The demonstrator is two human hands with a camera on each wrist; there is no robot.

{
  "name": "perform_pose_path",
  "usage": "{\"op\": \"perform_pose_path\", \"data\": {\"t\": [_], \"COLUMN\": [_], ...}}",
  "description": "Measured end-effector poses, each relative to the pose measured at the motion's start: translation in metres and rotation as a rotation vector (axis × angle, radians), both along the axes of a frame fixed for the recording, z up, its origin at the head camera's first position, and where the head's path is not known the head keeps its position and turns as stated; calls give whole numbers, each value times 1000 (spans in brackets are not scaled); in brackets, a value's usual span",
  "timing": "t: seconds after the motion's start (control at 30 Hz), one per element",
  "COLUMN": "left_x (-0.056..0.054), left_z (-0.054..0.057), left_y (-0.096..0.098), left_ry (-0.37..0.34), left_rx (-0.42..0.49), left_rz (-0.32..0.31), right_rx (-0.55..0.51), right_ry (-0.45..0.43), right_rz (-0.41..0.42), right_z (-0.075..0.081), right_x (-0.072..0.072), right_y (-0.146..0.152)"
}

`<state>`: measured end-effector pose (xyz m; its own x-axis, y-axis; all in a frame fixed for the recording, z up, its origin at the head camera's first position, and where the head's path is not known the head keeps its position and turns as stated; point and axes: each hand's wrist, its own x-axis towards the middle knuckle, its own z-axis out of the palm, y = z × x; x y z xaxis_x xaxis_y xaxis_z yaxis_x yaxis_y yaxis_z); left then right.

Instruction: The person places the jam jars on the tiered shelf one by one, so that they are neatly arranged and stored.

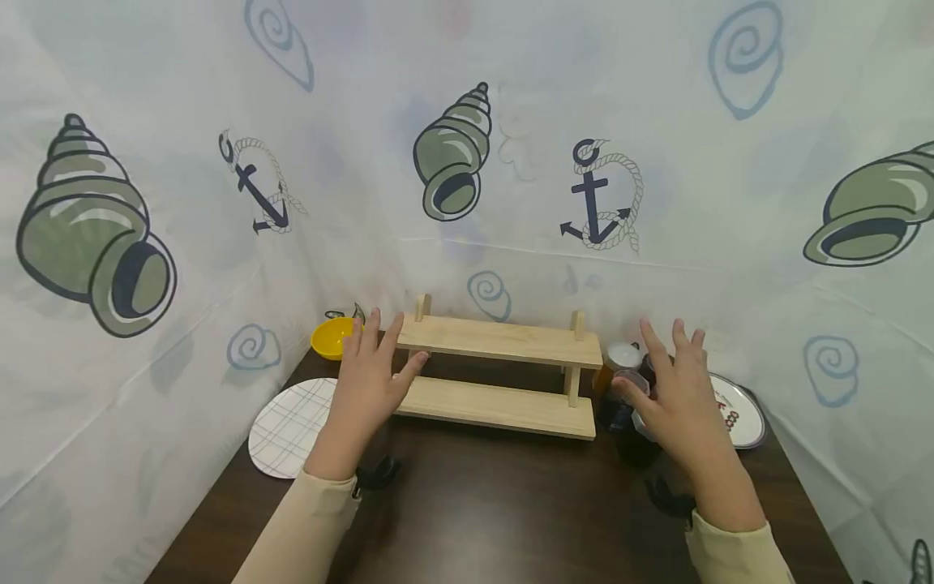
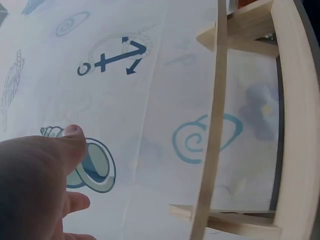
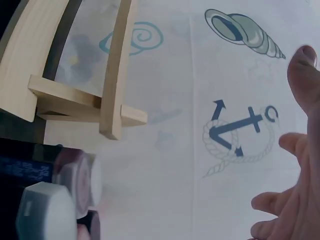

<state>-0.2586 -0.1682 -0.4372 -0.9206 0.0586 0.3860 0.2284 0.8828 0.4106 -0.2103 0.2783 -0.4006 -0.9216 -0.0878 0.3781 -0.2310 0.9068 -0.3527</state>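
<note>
Both hands are raised with fingers spread, holding nothing. In the head view my left hand (image 1: 370,377) appears in front of the left end of a two-tier wooden shelf (image 1: 496,339), between it and a white plaid plate (image 1: 292,428). My right hand (image 1: 679,405) is at the shelf's right, in front of several capped jars (image 1: 623,357), partly hiding them and a white plate with red lettering (image 1: 740,410). The left wrist view shows the left thumb (image 2: 74,142) apart from the shelf (image 2: 300,125). In the right wrist view, the right fingers (image 3: 280,202) are clear of the jars (image 3: 47,212).
A yellow bowl (image 1: 332,339) stands at the back left corner, with a dark-handled item partly hidden behind it. The dark brown table (image 1: 496,503) is enclosed by a pale curtain (image 1: 350,186) printed with shells and anchors.
</note>
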Motion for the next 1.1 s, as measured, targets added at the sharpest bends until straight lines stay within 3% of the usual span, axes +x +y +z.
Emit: {"op": "perform_pose_path", "data": {"t": [0.3,0.47,0.6,0.7,0.83,0.93,1.1], "left_x": [3,1,1,2,3,1,0], "left_z": [-19,-45,-69,-86,-109,-125,-148], "left_y": [1,7,10,13,18,24,33], "left_ry": [-59,-101,-100,-58,16,30,27], "left_rx": [242,365,419,485,556,578,612], "left_rz": [-15,15,40,59,77,94,139], "right_rx": [-194,-348,-515,-719,-1147,-1403,-1574], "right_ry": [44,115,119,91,86,127,126], "right_rz": [-73,-91,-153,-207,-210,-121,61], "right_z": [-20,-40,-57,-71,-92,-108,-130], "right_x": [24,29,30,30,29,26,22], "right_y": [19,27,29,27,19,15,21]}}
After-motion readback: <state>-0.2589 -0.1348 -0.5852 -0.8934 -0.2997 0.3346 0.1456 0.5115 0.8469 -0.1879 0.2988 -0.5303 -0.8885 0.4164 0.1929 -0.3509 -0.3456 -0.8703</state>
